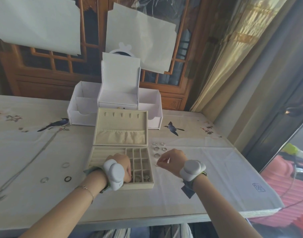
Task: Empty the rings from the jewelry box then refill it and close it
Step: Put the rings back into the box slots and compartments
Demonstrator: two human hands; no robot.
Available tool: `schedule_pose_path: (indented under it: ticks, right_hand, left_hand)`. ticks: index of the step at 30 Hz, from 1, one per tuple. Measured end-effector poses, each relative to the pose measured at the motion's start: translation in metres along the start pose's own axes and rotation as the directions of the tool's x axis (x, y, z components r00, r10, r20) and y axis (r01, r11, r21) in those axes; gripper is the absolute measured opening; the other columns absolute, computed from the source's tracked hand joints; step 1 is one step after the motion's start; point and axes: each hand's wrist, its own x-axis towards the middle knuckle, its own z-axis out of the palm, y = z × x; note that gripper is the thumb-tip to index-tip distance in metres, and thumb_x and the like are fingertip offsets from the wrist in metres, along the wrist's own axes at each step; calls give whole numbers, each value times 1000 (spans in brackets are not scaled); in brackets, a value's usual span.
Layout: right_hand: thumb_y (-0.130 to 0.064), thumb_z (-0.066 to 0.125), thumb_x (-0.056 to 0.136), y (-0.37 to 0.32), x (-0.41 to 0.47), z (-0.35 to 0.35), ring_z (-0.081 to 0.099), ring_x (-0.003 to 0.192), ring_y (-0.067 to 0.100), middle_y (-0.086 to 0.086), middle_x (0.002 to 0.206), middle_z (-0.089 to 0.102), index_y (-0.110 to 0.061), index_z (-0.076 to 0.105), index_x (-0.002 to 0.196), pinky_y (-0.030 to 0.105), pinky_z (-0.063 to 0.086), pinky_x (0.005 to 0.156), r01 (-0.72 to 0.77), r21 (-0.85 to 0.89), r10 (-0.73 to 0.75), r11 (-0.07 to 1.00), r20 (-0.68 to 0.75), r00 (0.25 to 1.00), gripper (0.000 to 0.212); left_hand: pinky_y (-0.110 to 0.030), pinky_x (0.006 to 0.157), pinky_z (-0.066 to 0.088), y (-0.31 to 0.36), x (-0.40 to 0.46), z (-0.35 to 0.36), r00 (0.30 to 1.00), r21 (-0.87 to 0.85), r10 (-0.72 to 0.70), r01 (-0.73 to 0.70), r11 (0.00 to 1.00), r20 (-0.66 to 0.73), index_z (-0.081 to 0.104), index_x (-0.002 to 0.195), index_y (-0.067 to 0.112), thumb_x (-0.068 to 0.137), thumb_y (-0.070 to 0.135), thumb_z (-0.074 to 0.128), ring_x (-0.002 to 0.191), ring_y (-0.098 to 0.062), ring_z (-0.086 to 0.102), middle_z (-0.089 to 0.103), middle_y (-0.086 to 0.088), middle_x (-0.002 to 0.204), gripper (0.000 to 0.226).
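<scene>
The jewelry box lies open at table centre, lid upright. A white organiser stands just behind it. Three rings lie left of the box; five rings sit in pairs to its right. The left hand reaches into the box's near compartments, its fingers hidden: grip cannot be told. The right hand pinches a small ring at the cloth. A blue stamp on the near-right cloth is unreadable.

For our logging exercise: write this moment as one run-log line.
phase: emptying | left hand: inside open beige velvet jewelry box | right hand: pinching small silver ring beside five silver rings on white tablecloth
</scene>
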Motion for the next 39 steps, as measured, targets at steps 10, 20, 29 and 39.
schedule_pose_path:
  ticks: [10,20,29,39]
  right_hand:
    - [-23,64,84,17,4,-9,57,78,10,4,94,72,-15,76,88,20,47,72,-56,38,57,998,-23,998,15]
    - [-17,61,86,32,9,-24,56,79,10,3,92,72,-10,76,91,18,44,70,-118,17,118,993,-29,993,17]
    - [-16,59,85,42,17,-36,52,74,11,11,96,72,-3,74,89,19,43,64,-152,-1,152,988,-16,988,20]
    - [-17,56,89,38,31,-30,54,83,12,5,98,66,-16,73,103,19,44,73,-134,-48,137,990,72,988,22]
  left_hand:
    - [-18,78,43,2,11,-7,994,20,0,-2,1000,112,71,109,17,85,31,63,104,-14,65,69,3,116,30]
    - [-23,84,49,8,21,-33,990,-242,138,-144,960,-42,75,95,15,80,25,71,87,-8,61,73,1,103,18]
    - [-19,74,46,57,55,-31,976,-145,213,-216,966,-36,74,99,20,81,26,66,89,-10,61,71,3,104,20]
    - [-16,76,42,72,83,-8,979,-32,159,-164,986,-125,76,82,29,71,32,70,103,-11,62,73,10,97,12]
